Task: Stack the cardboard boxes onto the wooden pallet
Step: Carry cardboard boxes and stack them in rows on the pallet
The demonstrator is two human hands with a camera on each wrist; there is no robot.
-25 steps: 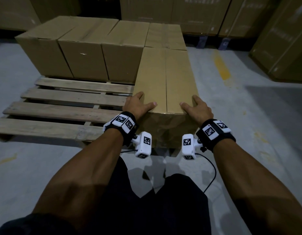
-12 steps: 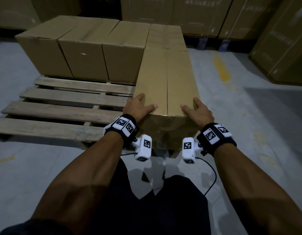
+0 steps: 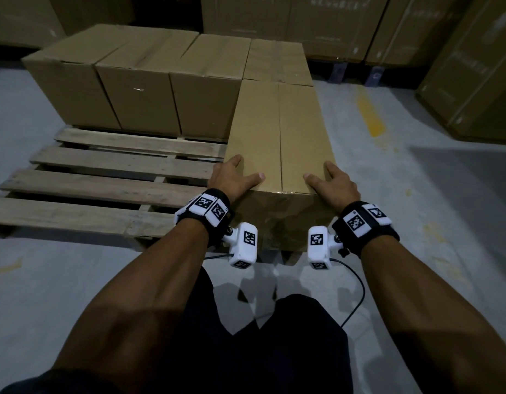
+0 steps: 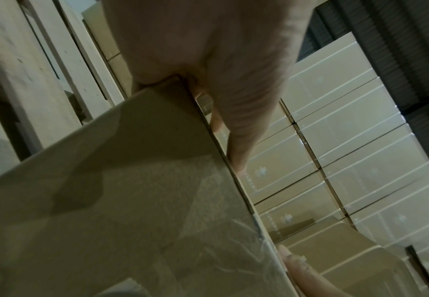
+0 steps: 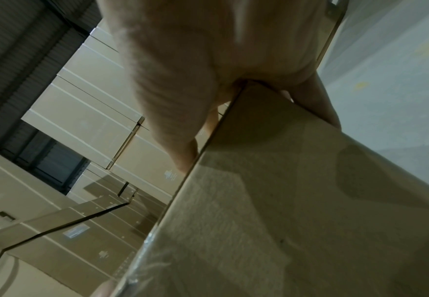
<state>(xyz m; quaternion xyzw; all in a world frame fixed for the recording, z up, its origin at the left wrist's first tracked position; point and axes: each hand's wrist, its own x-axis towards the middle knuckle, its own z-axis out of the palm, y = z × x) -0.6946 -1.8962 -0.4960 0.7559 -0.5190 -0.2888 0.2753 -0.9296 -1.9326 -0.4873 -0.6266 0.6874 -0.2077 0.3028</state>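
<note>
A long cardboard box [image 3: 280, 137] lies on the right end of the wooden pallet [image 3: 104, 189], its far end against another box [image 3: 277, 61]. My left hand [image 3: 234, 174] rests on its near left top corner, thumb along the near edge and fingers straight along the left edge. My right hand [image 3: 334, 183] mirrors this on the near right corner. In the left wrist view the box corner [image 4: 132, 201] sits in the web of the left hand [image 4: 208, 50]. The right wrist view shows the box [image 5: 284, 201] under the right hand [image 5: 208, 50]. Three boxes [image 3: 138, 81] stand in a row at the pallet's back.
Bare pallet slats [image 3: 75, 217] lie to the left of the box. Tall stacks of cardboard boxes [image 3: 473, 66] line the back and right. The grey concrete floor carries a yellow mark [image 3: 369, 115]. A black cable [image 3: 357, 294] hangs from my right wrist.
Both hands stay on the same near corners of the box. The box and the view shift only slightly.
</note>
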